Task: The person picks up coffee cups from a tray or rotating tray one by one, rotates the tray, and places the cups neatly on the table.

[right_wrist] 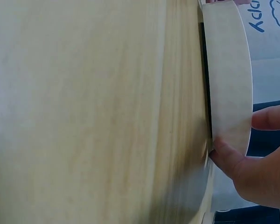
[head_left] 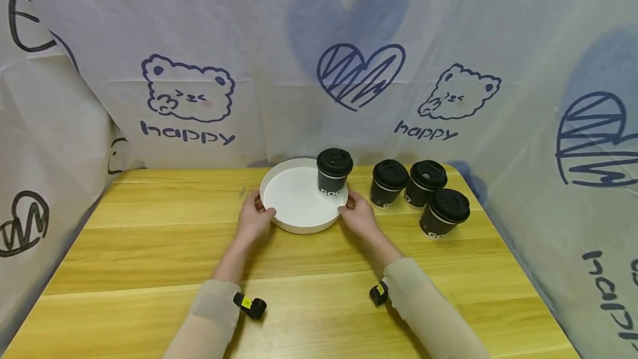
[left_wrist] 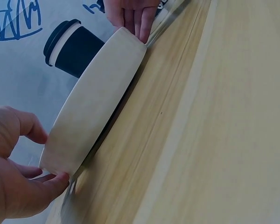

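A round white tray with a low wall is near the back of the wooden table. One black paper coffee cup with a black lid stands upright inside it, at the right. My left hand grips the tray's left side, and my right hand holds the opposite side. In the left wrist view, thumb and fingers of the left hand pinch the tray wall. A dark strip shows under the tray's near edge. In the right wrist view, the right hand has its thumb low against the wall.
Three more black lidded cups stand right of the tray: one close by, one behind and one nearer the front. A white printed cloth hangs right behind the table and along both sides.
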A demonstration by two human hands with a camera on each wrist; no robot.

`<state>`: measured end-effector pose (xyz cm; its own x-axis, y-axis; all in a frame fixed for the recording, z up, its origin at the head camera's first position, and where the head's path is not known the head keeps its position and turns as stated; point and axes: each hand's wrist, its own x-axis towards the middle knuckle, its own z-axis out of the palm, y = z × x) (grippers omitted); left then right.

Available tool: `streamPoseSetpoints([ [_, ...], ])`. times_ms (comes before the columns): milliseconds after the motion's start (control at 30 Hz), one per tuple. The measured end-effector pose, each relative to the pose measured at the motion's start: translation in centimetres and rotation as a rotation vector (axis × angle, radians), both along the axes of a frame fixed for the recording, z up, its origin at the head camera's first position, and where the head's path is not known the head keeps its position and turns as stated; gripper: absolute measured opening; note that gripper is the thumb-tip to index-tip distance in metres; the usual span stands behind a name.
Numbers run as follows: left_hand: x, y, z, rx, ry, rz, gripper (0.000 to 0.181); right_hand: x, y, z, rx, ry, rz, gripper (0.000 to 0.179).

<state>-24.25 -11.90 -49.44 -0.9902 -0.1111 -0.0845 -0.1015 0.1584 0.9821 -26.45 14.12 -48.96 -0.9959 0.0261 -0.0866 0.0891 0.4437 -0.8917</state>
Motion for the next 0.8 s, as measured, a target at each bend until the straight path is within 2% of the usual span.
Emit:
streamPoseSetpoints([
  [333,-0.3,-0.4,0.0,-0.022,-0.032,-0.010,0.073,-0.6,0.4,-0.3,0.013,0.006,0.004,0.059],
  [800,-2.2,-1.5,0.2,-0.126,-0.049,-0.075,0.067,-1.8,0.7,-0.2,0.051,-0.007,0.025,0.058],
])
